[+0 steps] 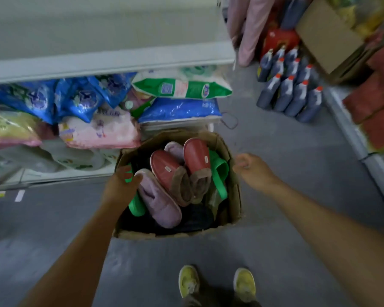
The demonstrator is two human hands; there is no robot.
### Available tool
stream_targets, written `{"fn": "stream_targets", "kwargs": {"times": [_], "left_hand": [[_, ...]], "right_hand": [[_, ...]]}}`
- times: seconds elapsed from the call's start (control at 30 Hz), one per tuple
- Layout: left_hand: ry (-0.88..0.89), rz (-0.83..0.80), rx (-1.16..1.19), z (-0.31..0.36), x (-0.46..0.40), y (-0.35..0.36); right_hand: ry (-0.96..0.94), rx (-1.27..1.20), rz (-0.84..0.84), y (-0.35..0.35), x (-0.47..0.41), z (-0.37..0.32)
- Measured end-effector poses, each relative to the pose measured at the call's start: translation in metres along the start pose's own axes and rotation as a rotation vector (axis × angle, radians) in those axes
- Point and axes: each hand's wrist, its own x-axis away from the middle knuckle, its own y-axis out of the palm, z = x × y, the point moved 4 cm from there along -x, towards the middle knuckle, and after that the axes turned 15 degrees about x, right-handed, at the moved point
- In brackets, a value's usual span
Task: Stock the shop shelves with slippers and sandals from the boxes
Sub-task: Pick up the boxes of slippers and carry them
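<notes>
a worn cardboard box (235, 196) of red, lilac and green slippers (164, 167) sits on grey floor (275, 251) beside a shelf (111, 60); left hand (120, 187) grips a green slipper (136, 204), right hand (253, 169) hangs loosely curled, holding nothing.

We have one view only, head-mounted wide-angle, pitched steeply down from standing height. Cardboard box (234, 196) sits mid-frame, near, with our shoes (244, 284) at the bottom edge. Shelf edge (111, 63) runs across top left; frame edges are distorted and blurred.
</notes>
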Motion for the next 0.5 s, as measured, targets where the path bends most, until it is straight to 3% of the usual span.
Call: {"fn": "stream_targets", "kwargs": {"times": [0.17,0.23,0.33,0.5], "left_hand": [[0.391,-0.135,0.023,0.133,0.061,0.011],[0.579,-0.156,-0.074,0.182,0.088,0.012],[0.861,-0.129,-0.227,0.253,0.129,0.010],[1.150,-0.093,-0.288,0.346,0.189,0.028]], "right_hand": [[-0.091,-0.050,0.281,-0.093,0.059,-0.023],[-0.130,-0.008,0.435,-0.133,0.088,-0.022],[-0.142,0.146,0.689,-0.190,0.142,-0.015],[-0.012,0.409,1.048,-0.264,0.234,0.014]]}}
